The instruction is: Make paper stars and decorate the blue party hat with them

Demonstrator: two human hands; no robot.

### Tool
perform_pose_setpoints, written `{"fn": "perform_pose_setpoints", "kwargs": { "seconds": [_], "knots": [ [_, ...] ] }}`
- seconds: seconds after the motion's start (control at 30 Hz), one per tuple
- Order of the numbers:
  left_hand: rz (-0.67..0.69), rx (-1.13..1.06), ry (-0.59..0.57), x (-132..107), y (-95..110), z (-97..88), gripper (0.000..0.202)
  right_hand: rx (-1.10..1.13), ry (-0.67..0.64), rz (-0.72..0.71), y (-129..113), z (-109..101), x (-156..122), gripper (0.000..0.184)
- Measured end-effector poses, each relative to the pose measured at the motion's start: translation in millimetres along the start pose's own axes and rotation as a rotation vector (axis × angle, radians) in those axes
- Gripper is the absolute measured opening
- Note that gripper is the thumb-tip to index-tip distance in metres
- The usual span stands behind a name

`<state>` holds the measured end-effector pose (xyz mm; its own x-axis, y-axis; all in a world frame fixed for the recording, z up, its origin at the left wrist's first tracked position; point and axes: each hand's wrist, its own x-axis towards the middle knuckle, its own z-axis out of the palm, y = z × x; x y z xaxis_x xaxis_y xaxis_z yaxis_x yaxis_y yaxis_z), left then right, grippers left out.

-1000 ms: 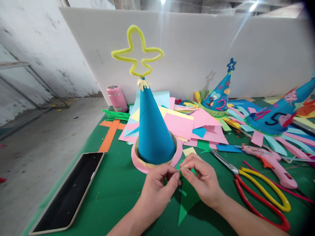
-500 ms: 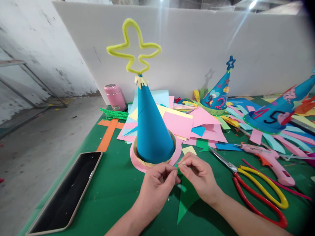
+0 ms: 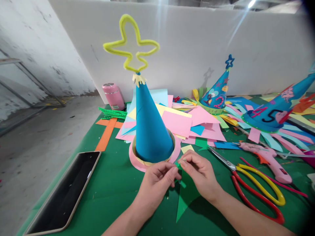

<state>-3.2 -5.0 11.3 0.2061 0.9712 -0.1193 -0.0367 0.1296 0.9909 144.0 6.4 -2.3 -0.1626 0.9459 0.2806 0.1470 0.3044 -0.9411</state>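
In the head view, my left hand and my right hand meet just in front of a blue paper cone hat. Both are closed, fingertips pinching a small piece of green paper, partly hidden by the fingers. A larger pointed sheet of green paper lies on the table below the hands. The cone stands upright inside a pale band with a pink brim. On its tip sits a bent yellow pipe-cleaner shape above a cream paper fringe.
Scissors with red and yellow handles and a pink glue gun lie to the right. A phone rests at left by the table edge. Coloured paper, a pink flask and two decorated hats stand or lie farther back.
The view has shifted slightly, moving most things a little left. Between my fingers, more of the small green paper shows now. Both hands keep their pinch.
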Motion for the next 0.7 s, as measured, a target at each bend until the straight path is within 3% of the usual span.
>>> {"fn": "perform_pose_setpoints", "kwargs": {
  "seconds": [0.1,0.37,0.6,0.7],
  "knots": [
    [0.032,0.127,0.036,-0.7,-0.6,0.5,0.018,0.012,-0.005,0.002,0.1,0.6,-0.7,0.021],
    [0.295,0.427,0.091,-2.4,-0.8,0.2,0.017,0.087,-0.064,-0.021,-0.2,4.1,-1.8,0.009],
    [0.344,0.462,0.065,-7.0,0.1,-0.2,0.016,0.079,-0.033,-0.058,-4.3,7.6,-4.9,0.012],
    [0.271,0.385,0.03,-5.4,0.7,-2.0,0.018,0.124,-0.036,-0.012,-3.3,7.0,-2.3,0.017]
  ]
}}
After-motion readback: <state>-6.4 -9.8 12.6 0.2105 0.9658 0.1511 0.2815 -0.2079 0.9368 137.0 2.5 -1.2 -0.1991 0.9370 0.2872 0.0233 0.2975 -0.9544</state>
